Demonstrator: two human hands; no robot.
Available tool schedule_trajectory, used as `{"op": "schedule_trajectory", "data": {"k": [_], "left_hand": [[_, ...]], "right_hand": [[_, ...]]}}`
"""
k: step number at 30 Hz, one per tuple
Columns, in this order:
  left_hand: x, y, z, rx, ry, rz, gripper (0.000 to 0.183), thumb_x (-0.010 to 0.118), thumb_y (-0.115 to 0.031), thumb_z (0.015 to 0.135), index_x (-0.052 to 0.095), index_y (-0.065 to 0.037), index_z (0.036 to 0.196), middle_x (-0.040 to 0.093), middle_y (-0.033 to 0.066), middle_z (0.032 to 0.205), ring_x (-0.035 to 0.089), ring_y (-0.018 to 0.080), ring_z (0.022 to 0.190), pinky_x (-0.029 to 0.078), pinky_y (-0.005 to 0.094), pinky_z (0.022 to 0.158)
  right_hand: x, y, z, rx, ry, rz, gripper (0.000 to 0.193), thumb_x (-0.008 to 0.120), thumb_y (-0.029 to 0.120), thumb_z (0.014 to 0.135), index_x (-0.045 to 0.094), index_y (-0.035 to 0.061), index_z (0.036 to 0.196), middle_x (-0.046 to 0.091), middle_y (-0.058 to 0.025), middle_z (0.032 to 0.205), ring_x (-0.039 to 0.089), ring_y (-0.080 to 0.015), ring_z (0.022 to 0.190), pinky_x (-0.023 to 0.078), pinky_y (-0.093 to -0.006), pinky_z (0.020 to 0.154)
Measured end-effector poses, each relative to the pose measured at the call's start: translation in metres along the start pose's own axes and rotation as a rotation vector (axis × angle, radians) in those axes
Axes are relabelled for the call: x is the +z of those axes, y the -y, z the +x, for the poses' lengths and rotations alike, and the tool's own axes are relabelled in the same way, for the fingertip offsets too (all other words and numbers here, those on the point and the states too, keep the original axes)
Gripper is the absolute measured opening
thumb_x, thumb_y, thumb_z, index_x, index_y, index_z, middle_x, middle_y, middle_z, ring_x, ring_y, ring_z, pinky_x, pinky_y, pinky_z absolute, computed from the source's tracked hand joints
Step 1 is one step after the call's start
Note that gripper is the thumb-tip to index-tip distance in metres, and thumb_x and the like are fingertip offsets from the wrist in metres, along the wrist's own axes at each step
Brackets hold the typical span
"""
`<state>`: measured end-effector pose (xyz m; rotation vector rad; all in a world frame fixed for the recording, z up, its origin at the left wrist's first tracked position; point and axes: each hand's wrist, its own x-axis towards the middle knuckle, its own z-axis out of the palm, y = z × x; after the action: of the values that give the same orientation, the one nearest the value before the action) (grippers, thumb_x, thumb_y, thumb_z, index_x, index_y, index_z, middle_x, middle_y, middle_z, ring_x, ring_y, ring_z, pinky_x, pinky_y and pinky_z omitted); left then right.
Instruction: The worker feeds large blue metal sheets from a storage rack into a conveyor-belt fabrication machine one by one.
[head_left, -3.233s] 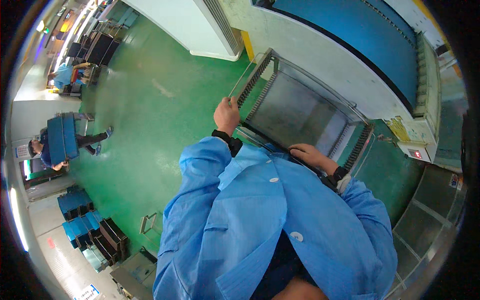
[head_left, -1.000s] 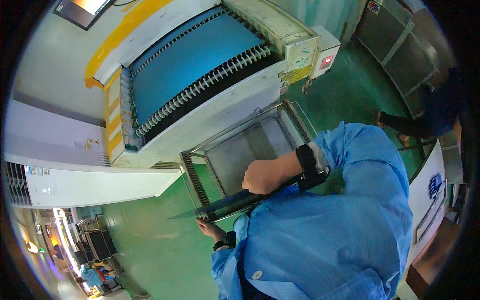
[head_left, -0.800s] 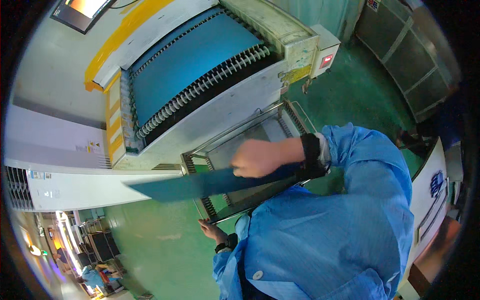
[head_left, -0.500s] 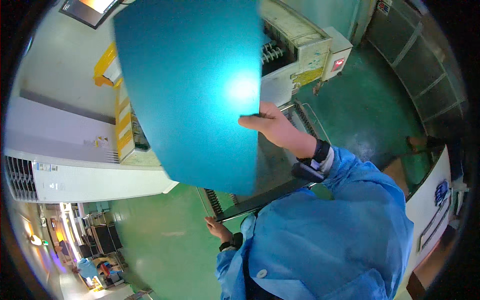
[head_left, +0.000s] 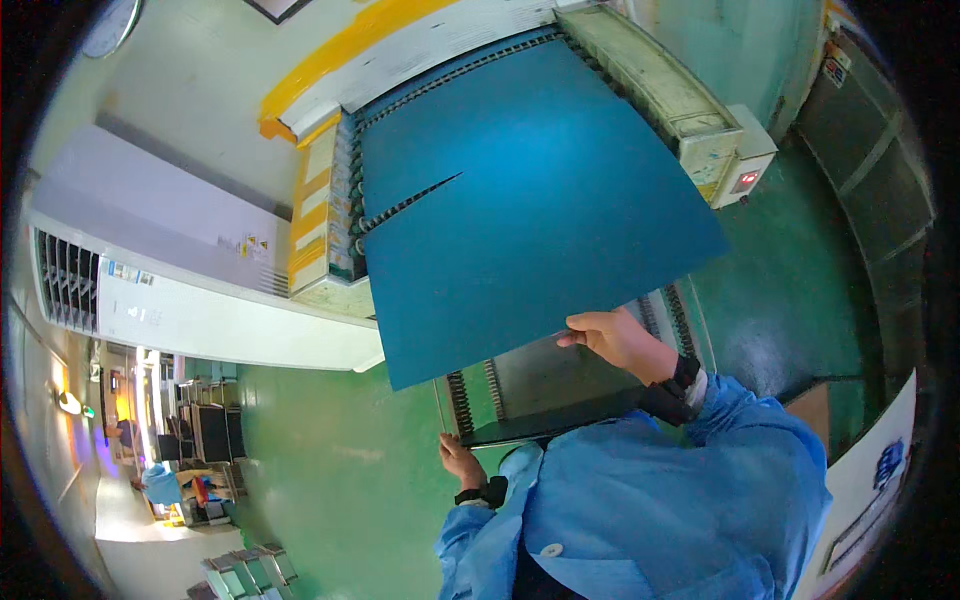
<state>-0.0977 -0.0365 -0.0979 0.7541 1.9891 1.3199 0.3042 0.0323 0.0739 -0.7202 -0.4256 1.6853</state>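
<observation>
My right hand (head_left: 625, 342) pinches the near edge of a blue panel (head_left: 540, 260), thumb on top. This flat sheet slants down over the rollers of a conveyor. Beyond it, a second blue panel (head_left: 460, 110) lies on the rollers; a narrow wedge-shaped gap at the left parts the two, and farther right I cannot tell where one ends. Lower down, my left hand (head_left: 460, 462) is closed on the left corner of a dark rack (head_left: 550, 418) with coil-like slotted sides. The rack stands against my front, partly beneath the held panel.
Conveyor side walls (head_left: 320, 215) flank the rollers (head_left: 355, 190). A control box (head_left: 748, 160) with a red display sits at the right. A white air conditioner (head_left: 220, 310) is at the left, above green floor (head_left: 330, 450). A white-topped table (head_left: 865, 490) stands at the right.
The blue panel has come down from a raised position to slant over the conveyor, uncovering the second panel. My right hand moved from its side edge to its near edge. My left hand stays at the rack.
</observation>
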Motion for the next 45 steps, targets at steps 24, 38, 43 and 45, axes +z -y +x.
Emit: {"op": "schedule_trajectory", "data": {"k": [24, 38, 43, 45], "left_hand": [[0.000, 0.006, 0.004, 0.030, 0.010, 0.041, 0.053, 0.051, -0.051, 0.099, 0.059, 0.002, 0.107, 0.063, 0.0079, 0.093, 0.057, 0.0159, 0.081, 0.047, 0.0313, 0.069], [-0.002, 0.003, 0.004, -0.003, 0.015, 0.056, 0.053, 0.052, -0.051, 0.098, 0.061, 0.001, 0.105, 0.066, 0.0071, 0.094, 0.058, 0.0157, 0.081, 0.046, 0.0305, 0.073], [0.002, -0.008, -0.002, -0.018, 0.015, 0.081, 0.051, 0.051, -0.049, 0.099, 0.062, 0.000, 0.104, 0.065, 0.0068, 0.092, 0.057, 0.0152, 0.081, 0.046, 0.0299, 0.073], [0.001, -0.009, -0.001, 0.004, 0.018, 0.096, 0.050, 0.050, -0.049, 0.099, 0.063, 0.000, 0.103, 0.065, 0.0065, 0.091, 0.057, 0.0151, 0.080, 0.046, 0.0300, 0.072]], "right_hand": [[-0.002, -0.013, 0.031, 0.242, -0.112, -0.021, 0.018, 0.059, 0.017, 0.095, 0.062, -0.0003, 0.099, 0.069, -0.0162, 0.102, 0.066, -0.0247, 0.085, 0.053, -0.0381, 0.077], [-0.003, -0.013, 0.047, 0.232, -0.112, -0.018, 0.023, 0.060, 0.024, 0.095, 0.061, 0.0015, 0.097, 0.068, -0.0159, 0.099, 0.064, -0.0235, 0.086, 0.051, -0.0374, 0.079], [-0.001, -0.009, 0.050, 0.201, -0.131, -0.033, 0.023, 0.061, 0.024, 0.095, 0.060, 0.0011, 0.097, 0.068, -0.0165, 0.099, 0.064, -0.0235, 0.085, 0.051, -0.0370, 0.078], [-0.005, -0.010, 0.054, 0.182, -0.127, -0.017, 0.025, 0.065, 0.026, 0.092, 0.059, 0.0017, 0.096, 0.068, -0.0185, 0.098, 0.065, -0.0256, 0.083, 0.052, -0.0382, 0.075]]}}
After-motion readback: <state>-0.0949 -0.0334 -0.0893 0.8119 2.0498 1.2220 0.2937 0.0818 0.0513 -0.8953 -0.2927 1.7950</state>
